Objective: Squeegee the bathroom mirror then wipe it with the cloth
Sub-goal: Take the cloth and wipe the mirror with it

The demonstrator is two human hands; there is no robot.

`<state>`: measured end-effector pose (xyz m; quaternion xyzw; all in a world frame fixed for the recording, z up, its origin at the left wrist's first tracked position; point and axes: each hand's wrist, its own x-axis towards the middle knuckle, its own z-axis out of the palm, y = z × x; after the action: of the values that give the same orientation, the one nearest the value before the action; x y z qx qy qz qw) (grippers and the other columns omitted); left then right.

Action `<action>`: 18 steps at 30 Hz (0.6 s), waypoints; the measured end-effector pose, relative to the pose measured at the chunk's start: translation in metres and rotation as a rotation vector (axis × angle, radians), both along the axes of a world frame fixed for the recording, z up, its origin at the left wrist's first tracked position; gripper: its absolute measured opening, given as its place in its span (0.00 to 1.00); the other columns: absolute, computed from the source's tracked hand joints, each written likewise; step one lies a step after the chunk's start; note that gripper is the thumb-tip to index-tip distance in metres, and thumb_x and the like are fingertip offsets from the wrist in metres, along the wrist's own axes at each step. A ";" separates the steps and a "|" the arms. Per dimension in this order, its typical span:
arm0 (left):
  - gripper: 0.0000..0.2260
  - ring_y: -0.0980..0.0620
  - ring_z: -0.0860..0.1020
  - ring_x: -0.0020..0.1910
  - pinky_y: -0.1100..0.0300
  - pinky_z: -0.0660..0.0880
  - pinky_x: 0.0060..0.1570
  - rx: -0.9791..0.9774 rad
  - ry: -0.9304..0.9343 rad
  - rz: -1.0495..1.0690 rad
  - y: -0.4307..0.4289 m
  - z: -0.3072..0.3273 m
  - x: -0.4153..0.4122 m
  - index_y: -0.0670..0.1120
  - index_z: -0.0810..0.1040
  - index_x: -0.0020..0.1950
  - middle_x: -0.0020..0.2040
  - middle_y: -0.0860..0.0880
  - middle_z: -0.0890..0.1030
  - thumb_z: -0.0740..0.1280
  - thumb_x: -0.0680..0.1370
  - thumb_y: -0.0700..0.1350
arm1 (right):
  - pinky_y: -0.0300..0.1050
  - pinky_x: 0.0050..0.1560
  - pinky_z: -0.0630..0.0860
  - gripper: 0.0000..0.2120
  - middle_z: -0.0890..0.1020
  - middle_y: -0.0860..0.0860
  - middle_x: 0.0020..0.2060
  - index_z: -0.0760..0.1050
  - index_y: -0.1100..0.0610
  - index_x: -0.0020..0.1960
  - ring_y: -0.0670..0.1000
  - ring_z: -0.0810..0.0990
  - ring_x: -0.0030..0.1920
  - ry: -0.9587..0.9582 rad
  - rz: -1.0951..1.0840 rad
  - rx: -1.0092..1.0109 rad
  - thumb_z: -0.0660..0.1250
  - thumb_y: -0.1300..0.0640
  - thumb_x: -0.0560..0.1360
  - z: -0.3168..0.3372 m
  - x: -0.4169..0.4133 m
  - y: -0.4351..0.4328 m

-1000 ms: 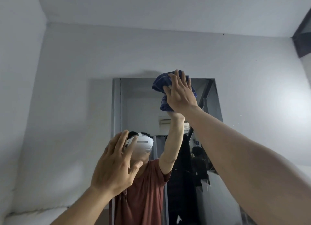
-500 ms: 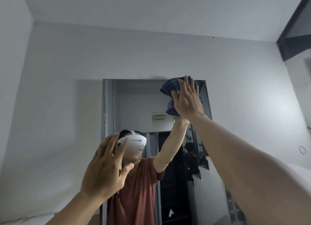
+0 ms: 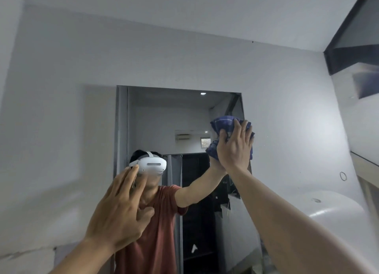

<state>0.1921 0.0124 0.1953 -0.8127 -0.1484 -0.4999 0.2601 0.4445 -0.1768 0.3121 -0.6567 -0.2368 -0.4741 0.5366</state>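
Head view: right hand (image 3: 235, 148) pressed flat, fingers up, on a bunched blue checked cloth (image 3: 223, 124) against the mirror (image 3: 164, 117), at the mirror's right edge, upper half. Palm and fingers pin the cloth; thumb hooks its left side. Left hand (image 3: 121, 210) raised in front of the mirror's lower left, fingers spread and loose, holding nothing; cannot tell if it touches the glass. Mirror set in a white wall (image 3: 61, 130). The glass reflects a person in a red shirt (image 3: 158, 232) with a white headset (image 3: 152, 165). White rounded fixture (image 3: 336, 208) lower right.
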 end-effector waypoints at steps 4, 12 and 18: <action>0.41 0.43 0.58 0.79 0.50 0.58 0.77 -0.014 0.023 -0.016 -0.001 0.000 -0.003 0.43 0.64 0.79 0.80 0.42 0.61 0.68 0.70 0.61 | 0.59 0.80 0.38 0.28 0.48 0.58 0.82 0.52 0.54 0.80 0.58 0.42 0.82 0.021 0.021 -0.033 0.48 0.45 0.83 -0.008 -0.017 0.013; 0.41 0.42 0.71 0.72 0.48 0.73 0.68 0.027 0.024 -0.105 0.003 -0.048 -0.009 0.42 0.68 0.76 0.73 0.42 0.71 0.76 0.68 0.58 | 0.63 0.79 0.39 0.25 0.49 0.61 0.82 0.59 0.57 0.78 0.62 0.43 0.81 -0.074 0.020 -0.100 0.51 0.50 0.83 0.003 -0.055 0.047; 0.48 0.42 0.63 0.78 0.46 0.75 0.67 -0.015 0.102 -0.058 0.012 -0.062 -0.010 0.45 0.66 0.78 0.79 0.42 0.63 0.77 0.64 0.65 | 0.61 0.80 0.40 0.27 0.56 0.60 0.81 0.62 0.58 0.78 0.62 0.46 0.81 -0.222 0.057 -0.145 0.49 0.49 0.82 0.019 -0.090 0.075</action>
<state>0.1818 0.0247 0.1337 -0.8430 -0.1148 -0.4641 0.2467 0.3547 -0.1018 0.3307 -0.6302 -0.3471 -0.5101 0.4714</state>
